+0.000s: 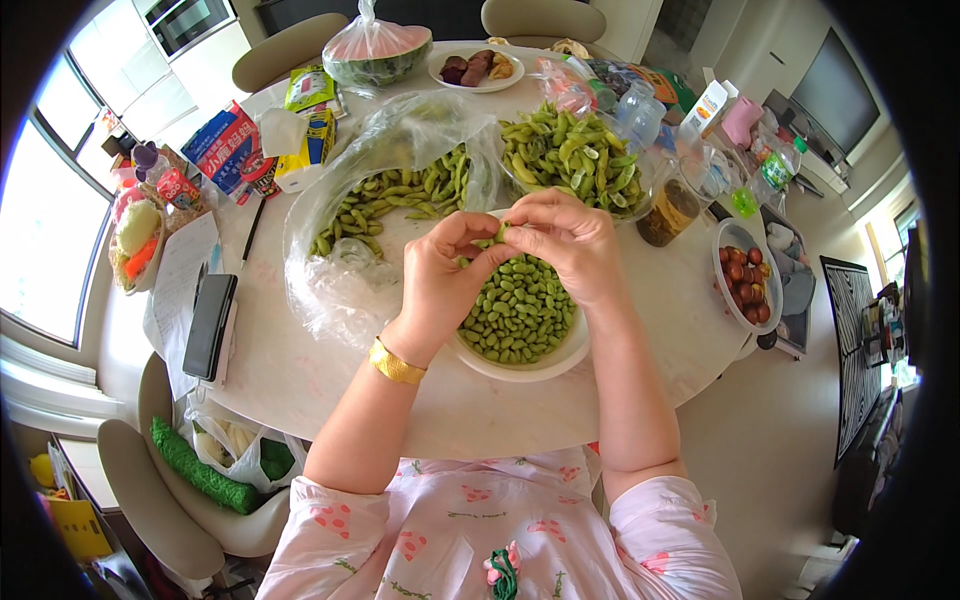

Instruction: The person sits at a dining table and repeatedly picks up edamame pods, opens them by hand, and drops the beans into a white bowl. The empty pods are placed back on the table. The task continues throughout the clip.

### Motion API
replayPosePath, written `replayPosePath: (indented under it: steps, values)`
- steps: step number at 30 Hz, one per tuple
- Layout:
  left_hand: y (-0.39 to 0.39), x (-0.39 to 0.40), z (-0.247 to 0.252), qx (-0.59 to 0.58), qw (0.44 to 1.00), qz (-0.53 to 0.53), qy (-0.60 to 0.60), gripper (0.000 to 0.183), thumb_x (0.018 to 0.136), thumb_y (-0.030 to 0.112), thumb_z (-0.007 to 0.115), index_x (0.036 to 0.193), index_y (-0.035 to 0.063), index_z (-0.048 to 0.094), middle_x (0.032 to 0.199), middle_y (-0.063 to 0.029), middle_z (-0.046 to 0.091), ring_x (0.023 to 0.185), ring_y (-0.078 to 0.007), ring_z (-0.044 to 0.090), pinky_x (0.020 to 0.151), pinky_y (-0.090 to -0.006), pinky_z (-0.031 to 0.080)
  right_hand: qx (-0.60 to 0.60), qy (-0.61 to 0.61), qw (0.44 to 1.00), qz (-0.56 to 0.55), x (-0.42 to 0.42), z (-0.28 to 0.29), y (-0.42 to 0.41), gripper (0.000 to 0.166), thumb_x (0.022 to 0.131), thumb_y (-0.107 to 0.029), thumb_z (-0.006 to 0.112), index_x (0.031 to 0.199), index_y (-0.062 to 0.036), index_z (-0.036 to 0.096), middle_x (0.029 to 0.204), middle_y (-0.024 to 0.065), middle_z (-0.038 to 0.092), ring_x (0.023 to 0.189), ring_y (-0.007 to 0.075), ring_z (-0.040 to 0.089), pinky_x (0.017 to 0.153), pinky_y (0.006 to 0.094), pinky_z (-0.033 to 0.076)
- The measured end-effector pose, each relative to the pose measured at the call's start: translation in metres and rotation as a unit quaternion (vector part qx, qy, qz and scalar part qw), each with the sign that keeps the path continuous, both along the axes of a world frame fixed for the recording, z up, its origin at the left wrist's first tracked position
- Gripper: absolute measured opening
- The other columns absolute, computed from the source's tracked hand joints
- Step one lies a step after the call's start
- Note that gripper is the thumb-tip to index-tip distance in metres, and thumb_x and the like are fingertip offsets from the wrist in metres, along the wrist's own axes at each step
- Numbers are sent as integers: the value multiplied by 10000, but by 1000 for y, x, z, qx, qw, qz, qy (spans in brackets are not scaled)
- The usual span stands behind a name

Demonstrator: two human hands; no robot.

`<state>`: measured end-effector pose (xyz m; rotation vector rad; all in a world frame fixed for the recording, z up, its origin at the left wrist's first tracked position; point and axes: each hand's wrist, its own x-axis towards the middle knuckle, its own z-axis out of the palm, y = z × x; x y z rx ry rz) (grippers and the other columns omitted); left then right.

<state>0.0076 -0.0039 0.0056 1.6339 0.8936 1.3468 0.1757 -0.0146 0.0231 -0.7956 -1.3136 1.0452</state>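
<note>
My left hand (450, 270) and my right hand (574, 244) meet above a white bowl, both pinching one green soybean pod (501, 235) between thumbs and fingertips. Shelled green soybeans (517, 311) fill much of the white bowl (517, 373) beneath them. Behind my left hand lies an open clear plastic bag (330, 300) with unshelled pods (405, 191) in it. A heap of pods and split shells (570, 154) stands beyond my right hand; its container is mostly hidden. A gold-coloured cuff bracelet (395, 363) circles my left wrist.
On the marble-look table (300, 390) are a phone (211, 326) over papers at left, a bagged cut watermelon (377, 56) and a plate of sweet potatoes (476, 69) at the back. A glass of dark liquid (667, 212) and a bowl of small red fruit (747, 276) stand at right.
</note>
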Motion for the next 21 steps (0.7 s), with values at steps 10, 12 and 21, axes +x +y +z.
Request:
replayPosePath:
  steps: [10, 12, 21]
  values:
    - [3, -1, -4, 11, 998, 28, 53, 116, 871, -28, 729, 892, -11, 616, 890, -32, 724, 748, -42, 649, 619, -207, 542, 44, -119, 991, -49, -2, 5, -2, 120, 865, -42, 749, 978, -3, 763, 946, 57, 703, 851, 124, 668, 726, 256, 562]
    - [3, -3, -3, 25, 995, 37, 88, 114, 871, -22, 730, 892, -7, 619, 874, -22, 721, 700, -32, 613, 591, -198, 527, 43, -127, 990, -53, -1, 5, -3, 118, 866, -45, 746, 975, -1, 763, 949, 59, 709, 853, 124, 668, 726, 257, 561]
    - [-1, 2, -2, -79, 996, -19, -28, 112, 855, 9, 762, 882, 8, 654, 844, -19, 724, 651, -32, 556, 571, -217, 488, 14, -65, 997, -41, -2, -2, 0, 102, 865, -30, 727, 949, 20, 759, 937, 58, 706, 828, 117, 661, 692, 244, 533]
